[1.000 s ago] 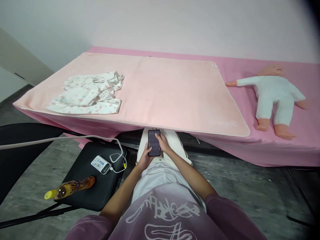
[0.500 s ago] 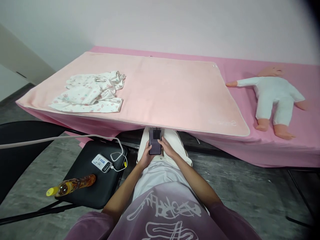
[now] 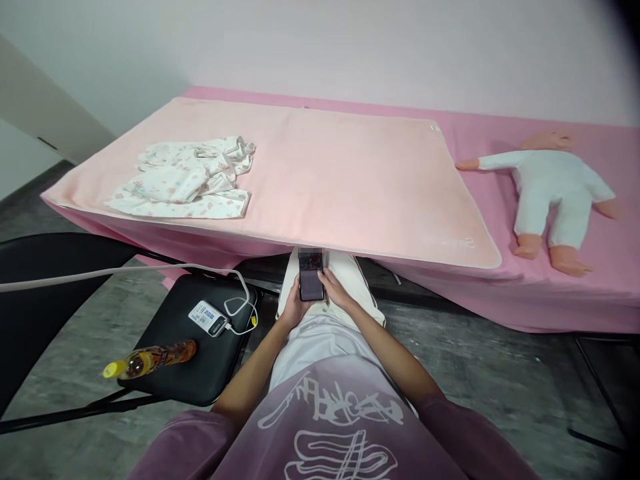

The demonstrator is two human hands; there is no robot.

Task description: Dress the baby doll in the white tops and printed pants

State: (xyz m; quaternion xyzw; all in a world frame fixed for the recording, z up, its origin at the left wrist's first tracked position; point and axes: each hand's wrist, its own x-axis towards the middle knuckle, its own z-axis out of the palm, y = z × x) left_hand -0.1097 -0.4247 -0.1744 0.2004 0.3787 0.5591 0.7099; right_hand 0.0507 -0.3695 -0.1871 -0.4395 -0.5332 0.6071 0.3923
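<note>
A dark smartphone (image 3: 311, 283) is held upright over my lap, just below the near edge of the table. My left hand (image 3: 294, 308) is closed around its left side. On the other side, my right hand (image 3: 334, 289) grips the phone's right edge, its thumb at the screen. The screen is partly lit, but its content is too small to read. Above the phone, a pink mat (image 3: 360, 180) covers much of the table. Crumpled white printed baby clothes (image 3: 187, 180) lie on the mat's left part.
A baby doll (image 3: 553, 193) in white lies on the pink tablecloth (image 3: 615, 247) at the right. On the black folding chair (image 3: 200, 383) at my left are a drink bottle (image 3: 155, 360) with a yellow cap and a white power bank (image 3: 207, 318) with a cable (image 3: 150, 268).
The whole view has shifted slightly, so the table and chair sit a little higher and further right. My right thumb has moved up along the phone. Both hands still hold it.
</note>
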